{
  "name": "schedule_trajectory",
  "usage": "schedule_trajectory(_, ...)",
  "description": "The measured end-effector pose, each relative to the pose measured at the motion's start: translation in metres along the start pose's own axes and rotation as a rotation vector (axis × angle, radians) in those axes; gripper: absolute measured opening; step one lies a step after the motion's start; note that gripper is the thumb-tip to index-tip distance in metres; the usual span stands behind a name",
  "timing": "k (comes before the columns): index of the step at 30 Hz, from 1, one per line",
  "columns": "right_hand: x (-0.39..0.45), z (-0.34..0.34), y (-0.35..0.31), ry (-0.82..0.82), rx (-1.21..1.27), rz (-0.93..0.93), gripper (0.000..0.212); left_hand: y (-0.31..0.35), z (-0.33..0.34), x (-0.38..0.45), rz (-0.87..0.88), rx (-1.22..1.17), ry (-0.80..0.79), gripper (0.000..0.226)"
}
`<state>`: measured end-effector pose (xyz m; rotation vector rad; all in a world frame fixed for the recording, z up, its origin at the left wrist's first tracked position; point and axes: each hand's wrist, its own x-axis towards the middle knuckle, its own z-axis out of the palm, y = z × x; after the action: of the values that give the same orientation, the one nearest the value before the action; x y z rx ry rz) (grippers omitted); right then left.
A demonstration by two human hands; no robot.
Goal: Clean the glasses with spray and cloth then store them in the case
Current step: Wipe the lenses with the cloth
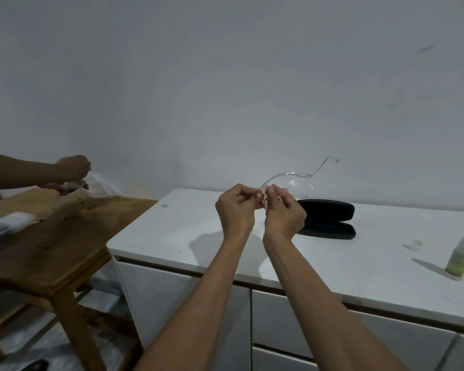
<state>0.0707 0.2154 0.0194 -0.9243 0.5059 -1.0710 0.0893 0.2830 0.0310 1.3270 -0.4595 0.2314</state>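
Clear-framed glasses (300, 187) are held up above the white cabinet top (193, 231), one temple arm sticking up to the right. My left hand (236, 210) and my right hand (284, 212) are pinched together on the near lens, with something small and pale between the fingertips that I cannot make out. Just behind my right hand, a black glasses case (330, 218) lies open on the cabinet. A small green-labelled spray bottle (460, 257) stands at the far right, its clear cap (414, 245) lying beside it.
A wooden table (59, 236) stands to the left of the cabinet, with papers (3, 228) on it. Another person's hand (73, 170) works over its far side with a plastic bag. Cabinet drawers sit below the front edge.
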Motion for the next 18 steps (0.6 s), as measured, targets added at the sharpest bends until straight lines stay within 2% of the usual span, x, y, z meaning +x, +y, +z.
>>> schedule_trajectory(5, 0.009, 0.0, 0.003, -0.138, -0.004, 0.071, 0.009, -0.005, 0.0, 0.003, -0.034, -0.017, 0.027, 0.011)
schedule_trajectory(8, 0.013, -0.008, -0.004, -0.281, -0.051, 0.076, 0.015, -0.008, -0.004, 0.005, -0.049, -0.027, 0.043, 0.013)
schedule_trajectory(13, 0.015, -0.025, -0.017, -0.523, -0.227, 0.04, 0.007, -0.007, -0.011, 0.011, -0.097, -0.046, 0.043, 0.018)
schedule_trajectory(15, 0.016, -0.03, -0.018, -0.57, -0.276, 0.031, 0.01, -0.009, -0.014, 0.011, -0.112, -0.017, 0.052, 0.022)
schedule_trajectory(18, 0.015, -0.037, -0.018, -0.553, -0.343, -0.013, 0.01, -0.011, -0.015, 0.01, -0.13, -0.005, 0.048, 0.02)
